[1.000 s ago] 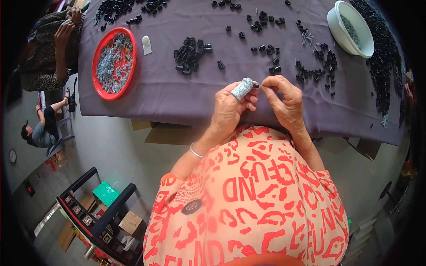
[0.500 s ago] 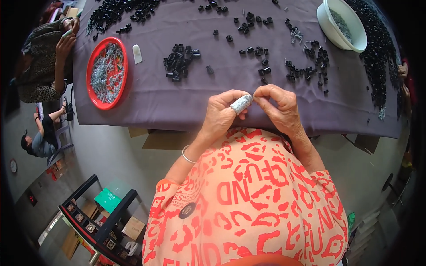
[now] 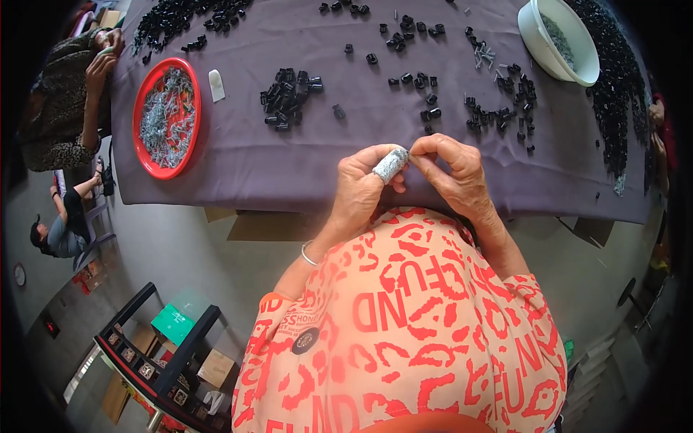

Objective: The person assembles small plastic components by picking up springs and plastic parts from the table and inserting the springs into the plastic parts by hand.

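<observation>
My left hand [image 3: 361, 179] is closed near the table's front edge, a bracelet on its wrist. A speckled silver-grey cylinder, like a finger sleeve [image 3: 390, 165], covers or lies along its thumb; which one I cannot tell. My right hand [image 3: 455, 167] pinches thumb and forefinger together at the cylinder's far end, fingertips touching or nearly touching the left ones. Whatever is between the fingertips is too small to make out. Beyond my hands lie small black cylindrical parts, a cluster [image 3: 289, 99] to the left and scattered ones [image 3: 499, 115] to the right.
A red tray [image 3: 197, 119] of small metal springs stands at the left, beside a white finger-shaped piece [image 3: 216, 85]. A white basin [image 3: 533, 54] of springs sits far right, next to a heap of black parts [image 3: 613, 108]. Another person's hand [image 3: 99, 68] shows at the left edge.
The view has shifted a little, so the tray and left cluster appear farther left. The silver-grey cylinder has tilted slightly more upright. Both hands stay together in nearly the same place.
</observation>
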Motion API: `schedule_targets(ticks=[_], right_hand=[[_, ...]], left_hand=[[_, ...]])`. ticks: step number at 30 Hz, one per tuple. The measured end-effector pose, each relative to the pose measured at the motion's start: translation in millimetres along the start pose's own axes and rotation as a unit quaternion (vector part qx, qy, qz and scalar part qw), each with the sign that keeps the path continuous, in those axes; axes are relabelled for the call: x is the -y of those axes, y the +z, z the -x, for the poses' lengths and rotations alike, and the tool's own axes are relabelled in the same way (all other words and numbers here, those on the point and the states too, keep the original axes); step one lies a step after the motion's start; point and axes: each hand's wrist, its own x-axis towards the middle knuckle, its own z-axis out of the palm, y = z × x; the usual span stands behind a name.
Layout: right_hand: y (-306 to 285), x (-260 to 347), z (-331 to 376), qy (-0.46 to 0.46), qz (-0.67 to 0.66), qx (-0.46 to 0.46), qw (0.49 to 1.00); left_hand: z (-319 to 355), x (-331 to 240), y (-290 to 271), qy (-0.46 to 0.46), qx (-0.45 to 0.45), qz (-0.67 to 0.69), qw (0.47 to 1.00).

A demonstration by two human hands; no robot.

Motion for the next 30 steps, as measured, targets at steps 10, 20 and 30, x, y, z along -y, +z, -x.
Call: schedule_targets(ticks=[10,20,30], right_hand=[[-9,-10,-22,-0.109,0.387,-0.104,0.910],[-8,-8,-27,-0.150,0.341,-0.127,0.919],[3,-1,-14,0.116,-0.321,-0.059,0.938]], left_hand=[[-7,8,-17,0.007,0.032,0.132,0.991],[-6,7,-19,0.005,0.050,0.157,0.986],[-6,9,-22,0.020,0.059,0.187,0.980]])
